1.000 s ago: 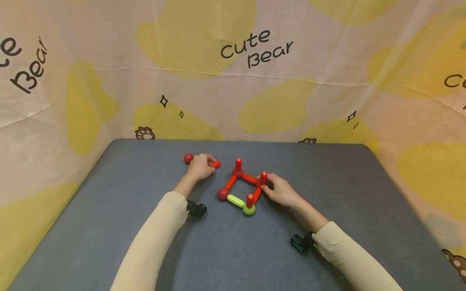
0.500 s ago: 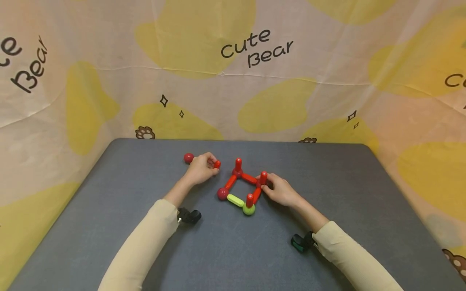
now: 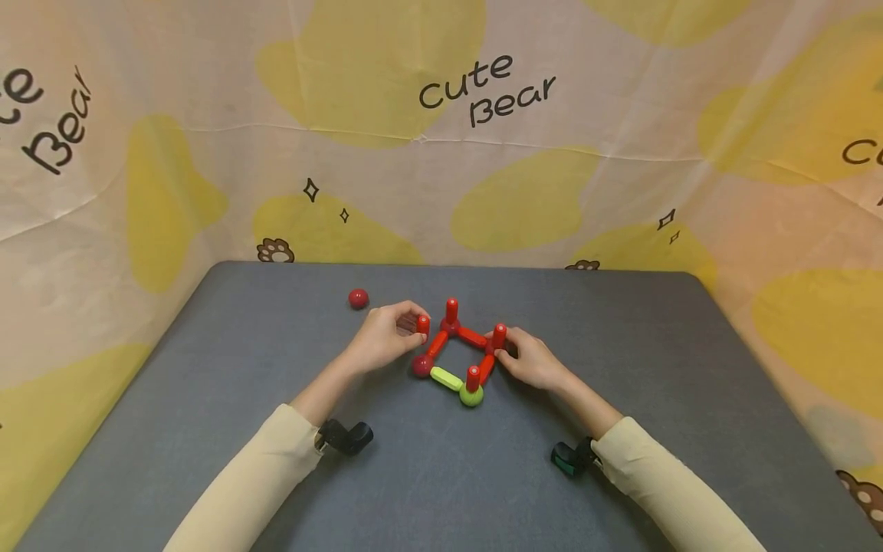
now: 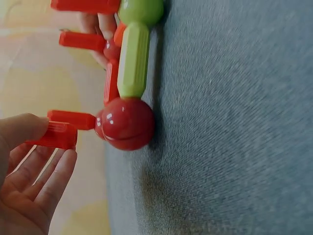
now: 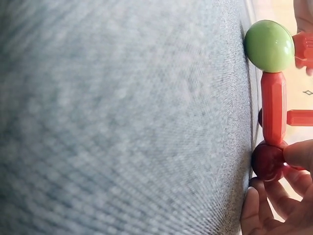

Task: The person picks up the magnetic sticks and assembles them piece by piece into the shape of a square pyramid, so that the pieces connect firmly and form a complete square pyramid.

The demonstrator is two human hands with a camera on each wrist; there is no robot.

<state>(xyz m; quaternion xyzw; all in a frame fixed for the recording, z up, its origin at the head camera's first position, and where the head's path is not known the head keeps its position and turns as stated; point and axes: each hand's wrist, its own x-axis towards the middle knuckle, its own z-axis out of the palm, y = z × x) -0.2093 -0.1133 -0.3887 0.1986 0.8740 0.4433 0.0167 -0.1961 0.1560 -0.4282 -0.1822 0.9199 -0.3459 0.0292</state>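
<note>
Between thumb and fingers my left hand (image 3: 379, 339) pinches a red rod (image 3: 423, 325), upright in the head view. It is above and behind the bare left red ball (image 3: 422, 366) of a four-sided frame, apart from that ball in the left wrist view. Red rods and a yellow-green rod (image 3: 447, 379) link the frame's balls. Upright red rods stand on the back ball (image 3: 450, 328), the right ball and the green ball (image 3: 471, 395). My right hand (image 3: 534, 362) grips the right-hand red ball (image 5: 266, 161), thumb and fingers around it in the right wrist view.
A loose red ball (image 3: 358, 298) lies on the grey table (image 3: 386, 491) behind my left hand. A patterned cloth (image 3: 510, 192) hangs behind the table and at its sides. Each wrist wears a black camera (image 3: 348, 437).
My left hand has come right and nearer with the red rod, away from the loose ball, and the rod has tipped from lying to upright. My right hand and the frame have stayed put.
</note>
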